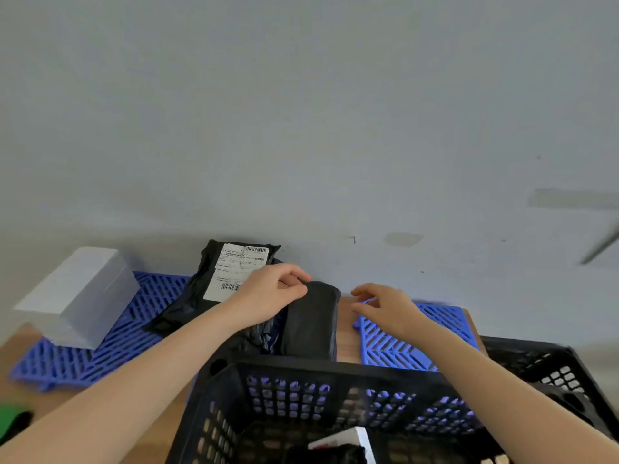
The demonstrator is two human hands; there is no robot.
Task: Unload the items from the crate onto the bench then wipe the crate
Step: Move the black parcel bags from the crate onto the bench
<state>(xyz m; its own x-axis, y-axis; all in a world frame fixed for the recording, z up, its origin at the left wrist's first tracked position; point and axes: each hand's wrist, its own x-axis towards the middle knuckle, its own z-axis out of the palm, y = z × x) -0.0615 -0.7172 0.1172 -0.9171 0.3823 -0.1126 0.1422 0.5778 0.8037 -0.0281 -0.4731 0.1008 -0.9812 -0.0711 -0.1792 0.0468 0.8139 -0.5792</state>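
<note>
Head view is showing a white shipping label (234,269) with two barcodes on a crumpled black mailer (182,306); its print is too blurred to read. The left hand (268,293) is pinching the far end of a dark wrapped parcel (311,323), which is lying on the wooden counter (346,329) just beyond the black lattice crate (301,370). The right hand (385,308) is hovering with loosely curved fingers over a blue grid mat (395,349), holding nothing.
</note>
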